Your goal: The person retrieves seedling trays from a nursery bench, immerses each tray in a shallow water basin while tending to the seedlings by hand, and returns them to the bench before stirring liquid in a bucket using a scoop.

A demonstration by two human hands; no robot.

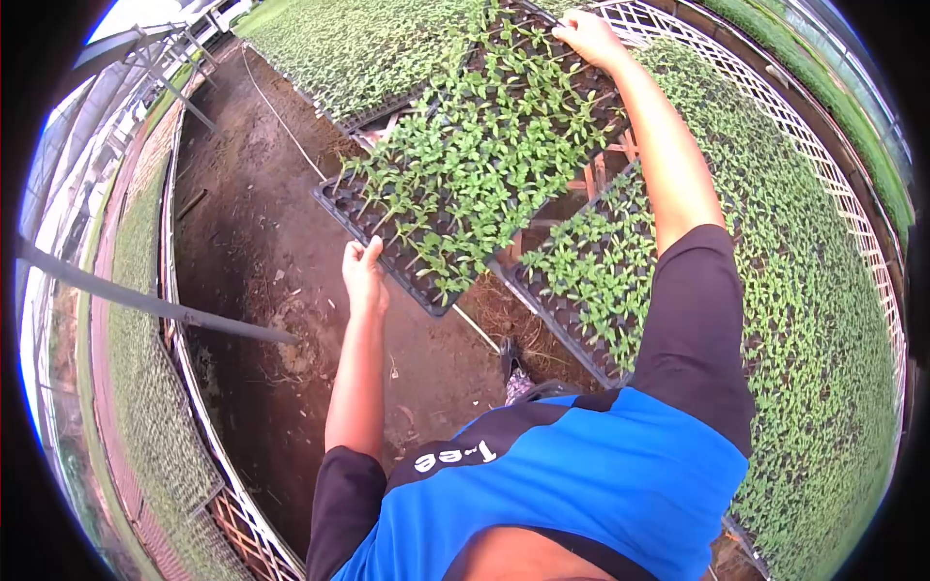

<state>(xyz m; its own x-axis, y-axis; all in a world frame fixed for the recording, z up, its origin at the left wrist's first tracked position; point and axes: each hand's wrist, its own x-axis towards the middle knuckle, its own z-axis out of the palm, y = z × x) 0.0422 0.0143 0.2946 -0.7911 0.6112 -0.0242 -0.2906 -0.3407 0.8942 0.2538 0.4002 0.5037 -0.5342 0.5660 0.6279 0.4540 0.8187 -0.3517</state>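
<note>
A black seedling tray full of small green plants spans the space between my two hands, held up over the gap in the bench. My left hand grips its near left edge, thumb on top and fingers curled beneath. At the far right end, my right hand is closed on the tray's rim. Leaves cover most of the tray's cells. Below and to the right, another seedling tray rests on the bench, close to the held one.
Seedling trays fill the bench on the right, with a white lattice edge. More seedlings stand at the far left of the bench. A dirt aisle runs along the left, crossed by a grey pole. Another planted bench lies beyond.
</note>
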